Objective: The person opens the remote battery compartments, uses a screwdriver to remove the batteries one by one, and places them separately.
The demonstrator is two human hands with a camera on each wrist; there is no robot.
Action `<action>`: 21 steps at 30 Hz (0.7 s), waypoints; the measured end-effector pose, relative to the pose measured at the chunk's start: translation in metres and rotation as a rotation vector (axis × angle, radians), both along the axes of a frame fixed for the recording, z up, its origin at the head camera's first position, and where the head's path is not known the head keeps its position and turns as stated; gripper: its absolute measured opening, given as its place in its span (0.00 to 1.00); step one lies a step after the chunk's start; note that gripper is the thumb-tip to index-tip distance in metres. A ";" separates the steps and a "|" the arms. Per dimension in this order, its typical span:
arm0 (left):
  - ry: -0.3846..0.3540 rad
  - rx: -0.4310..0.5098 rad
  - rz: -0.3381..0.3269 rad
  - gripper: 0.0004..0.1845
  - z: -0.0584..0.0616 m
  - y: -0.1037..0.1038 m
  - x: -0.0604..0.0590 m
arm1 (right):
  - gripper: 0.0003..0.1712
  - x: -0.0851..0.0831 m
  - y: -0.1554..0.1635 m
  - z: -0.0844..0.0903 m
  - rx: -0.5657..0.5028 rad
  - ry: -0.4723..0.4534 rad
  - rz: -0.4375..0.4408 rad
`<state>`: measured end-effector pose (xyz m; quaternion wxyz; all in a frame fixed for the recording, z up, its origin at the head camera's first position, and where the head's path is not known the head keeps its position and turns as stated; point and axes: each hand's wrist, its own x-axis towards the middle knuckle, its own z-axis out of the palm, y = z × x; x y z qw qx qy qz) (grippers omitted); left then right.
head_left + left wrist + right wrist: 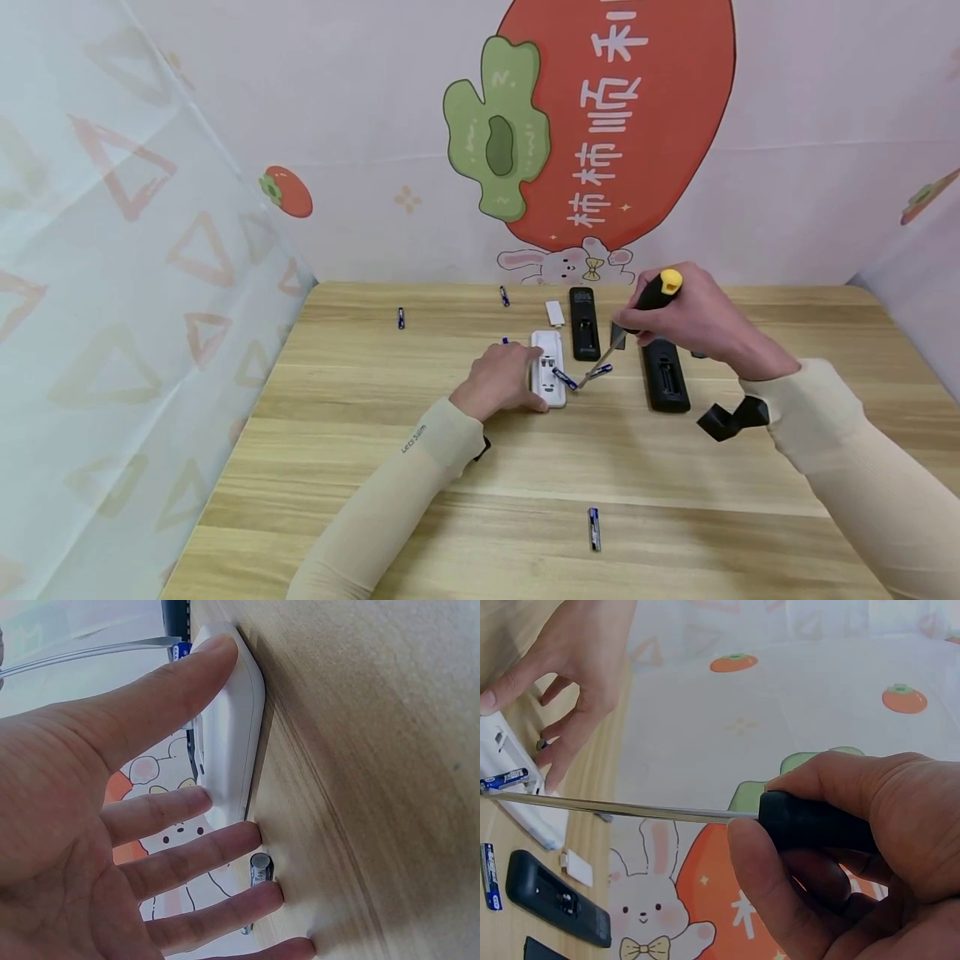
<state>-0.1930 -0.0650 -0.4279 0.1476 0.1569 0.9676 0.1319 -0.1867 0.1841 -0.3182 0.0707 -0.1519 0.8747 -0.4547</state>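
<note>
- On the wooden table (375, 467), a white remote (548, 367) is lain face down near the middle, its battery bay uncovered.
- That remote is steadied by the left hand (501, 379): the thumb is laid along one long edge and straight fingers (187, 806) are pressed against the other edge and the table, as the left wrist view shows. Nothing is curled round or pinched.
- A screwdriver (651, 300) with a black and yellow handle is gripped by the right hand (693, 317), fingers and thumb wrapped round the handle.
- Its metal shaft is slanted down to the left, and the tip is set at a blue battery (565, 379) that is tilted up out of the bay.
- A second battery (600, 372) is seen just beside the first, under the shaft, on the table.
- Two black remotes are laid to the right: one (584, 323) just beyond the white remote, the other (664, 375) below the right hand, both with bays uncovered.
- A small white cover (554, 313) is placed just behind the white remote.
- Loose batteries are scattered well apart: one (594, 529) near the front edge, one (401, 317) far left, one (505, 296) at the back.
- Another battery (259, 871) is seen by the left fingertips in the left wrist view.
</note>
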 end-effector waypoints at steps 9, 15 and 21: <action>-0.010 -0.008 0.003 0.47 0.000 0.001 0.000 | 0.11 -0.004 0.007 0.001 0.034 0.034 -0.029; -0.018 -0.003 0.014 0.47 -0.001 0.001 -0.001 | 0.11 -0.004 0.010 0.004 0.059 0.069 -0.054; -0.015 -0.016 0.013 0.47 -0.002 0.002 -0.002 | 0.08 -0.003 0.009 0.010 0.060 0.080 -0.085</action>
